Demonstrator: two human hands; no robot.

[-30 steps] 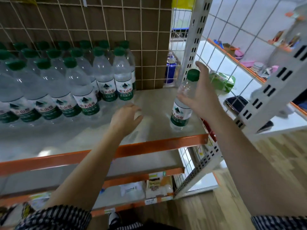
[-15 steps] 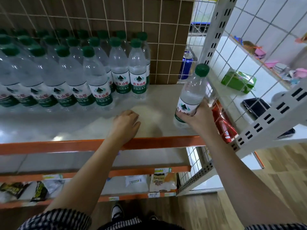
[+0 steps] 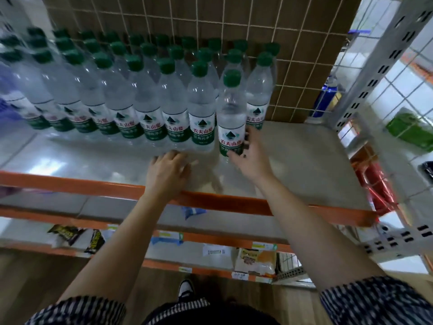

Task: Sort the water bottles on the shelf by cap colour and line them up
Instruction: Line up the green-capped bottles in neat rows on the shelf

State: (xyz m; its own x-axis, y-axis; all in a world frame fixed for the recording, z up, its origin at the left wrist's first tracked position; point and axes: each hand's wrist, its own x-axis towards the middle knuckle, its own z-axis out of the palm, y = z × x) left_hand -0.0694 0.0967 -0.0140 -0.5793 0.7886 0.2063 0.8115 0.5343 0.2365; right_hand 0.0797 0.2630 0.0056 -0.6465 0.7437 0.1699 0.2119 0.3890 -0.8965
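Green-capped bottle (image 3: 230, 113): upright on the shelf (image 3: 293, 160), right end of the front row (image 3: 150, 123)
Right hand (image 3: 249, 158): fingers and thumb curled round its label
Left hand (image 3: 167, 170): relaxed, holding nothing, resting on the shelf

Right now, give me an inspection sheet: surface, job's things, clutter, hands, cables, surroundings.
Surface: shelf, grey board, orange front edge.
Job's things: bottles, green caps, upright in rows on the left; end bottle upright at the front row's right end.
Clutter: nothing seen on this shelf.
Hands: right hand curled round end bottle's label; left hand rests on shelf, holds nothing.
Cables: nothing seen.
Surroundings: mesh behind and right; blue bottle beyond it; green pack on next shelf; snacks below.
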